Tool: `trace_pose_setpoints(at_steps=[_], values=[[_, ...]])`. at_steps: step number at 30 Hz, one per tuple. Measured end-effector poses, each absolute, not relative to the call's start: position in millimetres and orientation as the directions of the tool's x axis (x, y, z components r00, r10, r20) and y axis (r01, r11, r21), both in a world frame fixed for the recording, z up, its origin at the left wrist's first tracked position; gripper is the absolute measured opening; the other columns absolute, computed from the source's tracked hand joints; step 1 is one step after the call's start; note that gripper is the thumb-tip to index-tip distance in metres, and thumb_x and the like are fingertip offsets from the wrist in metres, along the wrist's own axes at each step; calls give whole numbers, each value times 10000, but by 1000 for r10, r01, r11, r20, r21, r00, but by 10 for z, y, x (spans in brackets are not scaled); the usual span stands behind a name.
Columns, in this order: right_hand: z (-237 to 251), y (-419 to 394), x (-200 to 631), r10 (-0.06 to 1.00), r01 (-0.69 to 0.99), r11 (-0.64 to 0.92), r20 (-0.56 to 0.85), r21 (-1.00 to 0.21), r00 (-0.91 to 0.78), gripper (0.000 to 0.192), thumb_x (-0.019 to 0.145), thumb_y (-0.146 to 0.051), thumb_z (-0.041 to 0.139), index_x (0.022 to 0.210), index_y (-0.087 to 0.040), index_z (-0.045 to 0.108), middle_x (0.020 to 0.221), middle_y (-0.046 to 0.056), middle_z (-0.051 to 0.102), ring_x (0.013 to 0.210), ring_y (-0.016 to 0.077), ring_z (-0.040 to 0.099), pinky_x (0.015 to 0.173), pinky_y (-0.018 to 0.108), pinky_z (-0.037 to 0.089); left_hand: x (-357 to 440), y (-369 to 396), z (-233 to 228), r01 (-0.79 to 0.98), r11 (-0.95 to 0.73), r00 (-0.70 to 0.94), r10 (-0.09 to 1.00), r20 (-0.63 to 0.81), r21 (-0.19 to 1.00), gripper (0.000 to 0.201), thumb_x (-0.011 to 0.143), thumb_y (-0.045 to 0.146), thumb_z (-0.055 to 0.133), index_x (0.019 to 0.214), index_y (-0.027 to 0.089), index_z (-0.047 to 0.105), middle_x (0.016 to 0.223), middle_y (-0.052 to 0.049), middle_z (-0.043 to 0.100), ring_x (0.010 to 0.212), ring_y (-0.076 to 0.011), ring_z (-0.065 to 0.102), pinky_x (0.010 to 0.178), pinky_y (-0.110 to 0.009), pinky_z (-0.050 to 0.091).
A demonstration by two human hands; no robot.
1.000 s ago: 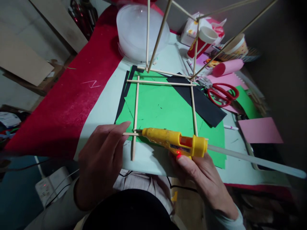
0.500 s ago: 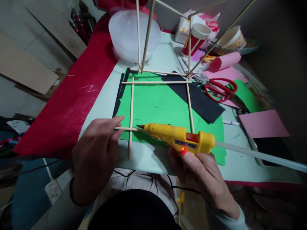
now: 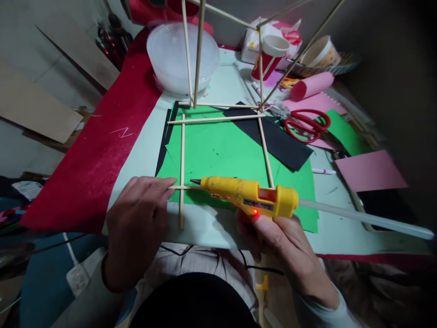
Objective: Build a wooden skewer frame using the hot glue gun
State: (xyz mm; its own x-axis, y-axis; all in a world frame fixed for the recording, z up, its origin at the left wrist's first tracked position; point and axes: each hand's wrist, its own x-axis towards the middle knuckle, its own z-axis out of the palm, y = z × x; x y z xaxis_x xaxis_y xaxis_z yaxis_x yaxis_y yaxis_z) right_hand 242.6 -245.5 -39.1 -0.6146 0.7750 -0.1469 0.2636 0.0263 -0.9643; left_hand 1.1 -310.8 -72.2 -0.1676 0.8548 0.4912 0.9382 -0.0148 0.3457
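My right hand point(image 3: 276, 234) is wrapped round a yellow hot glue gun point(image 3: 235, 190), its red light lit and a long glue stick point(image 3: 362, 217) poking out of the back. The dark nozzle points left, close to where two thin wooden sticks cross. My left hand point(image 3: 139, 218) pinches the left end of the crosswise wooden stick point(image 3: 175, 187), whose right part is hidden behind the gun. That stick meets a lengthwise wooden stick point(image 3: 182, 155). Both belong with a frame of sticks, including a far crossbar point(image 3: 218, 119), lying over green paper point(image 3: 218, 146); other sticks rise upright behind.
Red-handled scissors point(image 3: 307, 125) lie right of the frame beside black paper strips point(image 3: 273, 141). Farther back stand a round plastic container point(image 3: 182, 57), a red paper cup point(image 3: 269, 57) and a rolled pink paper point(image 3: 312, 86). A power strip point(image 3: 78, 278) sits low at left.
The view has shifted slightly, so the table things appear a little farther left. My left fingers have closed in flatter around the stick end; the glue gun stays close to the crossing.
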Motion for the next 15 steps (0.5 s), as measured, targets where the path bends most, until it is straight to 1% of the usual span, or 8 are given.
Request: trace_pose_setpoints(at_steps=[3,5,6,9,10,11,13,15], values=[[-366,-2448,2440,705,162,-201,-257,-966,-661,485,1022,-595,462,914,-189,704,544,-9,530,464,141,506,443,268,386,9,-3113,-710,947,-36,-128,869,478,319,175,1007,211,550,1042,204,722,950,-43,748,867,-218,656,779,-379,512],[-340,-2446,2480,684,61,-318,-273,-946,-677,518,994,-642,475,1049,-185,710,559,-10,540,440,142,495,433,273,381,-18,-3134,-735,943,-62,-106,875,473,326,182,1007,202,536,1031,205,716,964,-56,749,878,-229,655,798,-397,512],[-322,-2442,2516,703,-8,-345,-253,-938,-664,513,982,-643,490,1078,-188,706,598,3,580,425,135,488,423,274,369,-53,-3148,-767,941,-63,-109,872,478,331,184,1004,198,533,1040,210,714,980,-61,750,890,-233,660,810,-405,514],[-246,-2399,2696,853,-222,-265,-120,-938,-508,455,984,-600,497,1063,-201,702,825,71,730,415,115,490,401,272,351,-269,-3155,-965,952,-84,-73,871,486,294,241,968,209,588,1161,276,716,1076,-47,759,948,-248,696,802,-415,539],[-217,-2374,2780,907,-256,-206,-86,-945,-412,438,993,-581,490,1052,-205,706,897,84,751,434,116,501,407,273,365,-369,-3137,-1056,944,-173,-11,834,552,280,250,943,231,623,1163,289,725,1055,-47,763,914,-254,707,767,-420,552],[-190,-2345,2872,946,-267,-151,-61,-952,-317,425,1000,-567,487,1036,-208,712,935,88,759,459,119,514,420,275,387,-470,-3111,-1149,939,-218,40,837,545,266,306,931,248,641,1223,307,712,1126,-55,756,963,-274,714,817,-455,569],[-162,-2280,3065,986,-253,-84,-45,-964,-158,396,1002,-540,505,1000,-207,721,933,84,763,509,127,536,454,270,430,-647,-3054,-1323,940,-259,78,794,604,220,401,930,315,633,1327,359,669,1177,-57,743,974,-305,711,856,-528,581],[-188,-2212,3240,997,-253,-56,-41,-966,-65,375,990,-524,540,962,-197,722,892,80,764,519,119,538,464,249,443,-760,-3023,-1459,916,-300,68,769,635,266,420,919,349,651,1338,382,662,1259,-57,713,1069,-332,689,960,-591,556]])
